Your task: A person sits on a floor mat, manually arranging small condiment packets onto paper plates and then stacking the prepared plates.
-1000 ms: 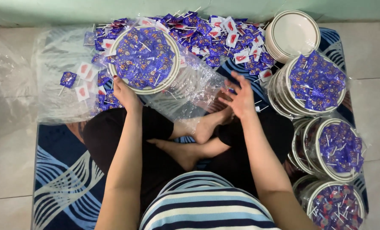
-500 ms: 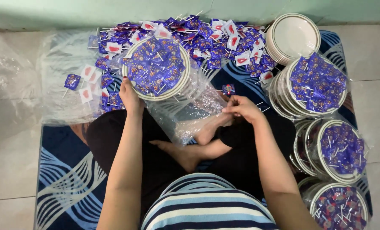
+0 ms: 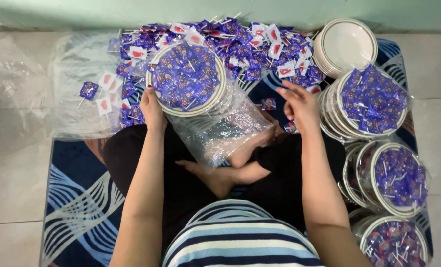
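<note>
My left hand (image 3: pixel 152 110) grips the near-left rim of a white plate (image 3: pixel 219 97) heaped with blue-wrapped lollipops (image 3: pixel 186 75). A clear plastic bag (image 3: pixel 220 129) hangs from the plate down over my crossed legs. My right hand (image 3: pixel 298 106) hovers to the right of the bag with fingers spread, holding nothing. A single blue lollipop (image 3: pixel 268 103) lies on the mat between the plate and that hand.
A large pile of loose lollipops (image 3: pixel 250 47) lies at the back. A stack of bare white plates (image 3: pixel 346 45) sits at the back right. Filled, bagged plates (image 3: pixel 372 101) line the right side. Clear plastic sheets (image 3: pixel 77 84) cover the left floor.
The plate has risen and shifted right with the bag sliding under it. My right hand let go of the bag's edge and lifted away to the right.
</note>
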